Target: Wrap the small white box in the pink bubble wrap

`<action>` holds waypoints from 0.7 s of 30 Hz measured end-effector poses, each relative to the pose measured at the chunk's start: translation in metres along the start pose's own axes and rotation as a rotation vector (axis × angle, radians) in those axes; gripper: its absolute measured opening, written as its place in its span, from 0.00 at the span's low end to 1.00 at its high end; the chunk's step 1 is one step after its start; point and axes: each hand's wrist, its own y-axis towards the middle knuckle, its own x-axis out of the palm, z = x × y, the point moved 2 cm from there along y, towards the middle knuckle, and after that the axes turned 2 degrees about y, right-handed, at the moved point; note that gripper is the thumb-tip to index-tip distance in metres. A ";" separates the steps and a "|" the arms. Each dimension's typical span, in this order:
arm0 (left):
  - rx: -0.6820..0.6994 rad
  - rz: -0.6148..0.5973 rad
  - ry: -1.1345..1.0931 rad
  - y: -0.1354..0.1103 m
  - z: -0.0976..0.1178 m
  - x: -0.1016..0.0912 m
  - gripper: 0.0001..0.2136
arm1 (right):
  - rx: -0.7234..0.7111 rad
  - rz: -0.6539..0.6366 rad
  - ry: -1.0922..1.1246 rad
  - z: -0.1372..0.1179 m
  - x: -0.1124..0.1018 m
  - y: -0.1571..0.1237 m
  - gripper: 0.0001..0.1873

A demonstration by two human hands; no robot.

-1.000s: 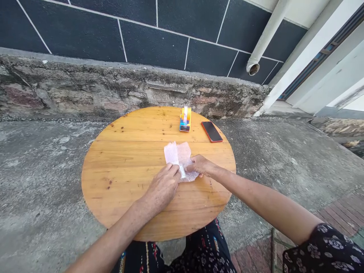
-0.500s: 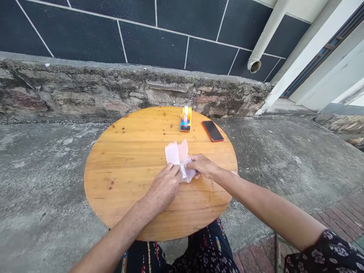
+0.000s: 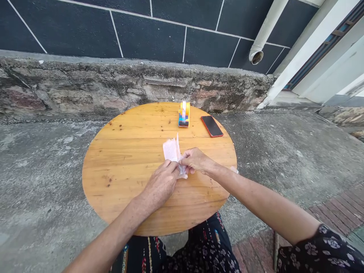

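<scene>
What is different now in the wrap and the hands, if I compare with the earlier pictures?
The right hand has moved left, bringing the right side of the wrap with it; that side, spread out before, is now gathered in toward the left hand. Nothing was visibly let go. The left hand stays at the wrap, and the tape and phone lie as before.

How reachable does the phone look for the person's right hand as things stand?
Probably yes: the phone lies on the table beyond the right hand, with nothing visible between them, though that hand is gripping the plastic wrap.
</scene>
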 end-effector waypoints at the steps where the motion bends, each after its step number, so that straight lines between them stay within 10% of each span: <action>1: 0.001 0.012 -0.003 0.000 0.000 0.000 0.13 | -0.009 0.000 -0.005 0.000 0.001 0.000 0.09; 21: 0.028 0.381 -0.281 -0.022 -0.008 0.013 0.08 | -0.127 -0.131 0.023 0.003 -0.005 -0.017 0.16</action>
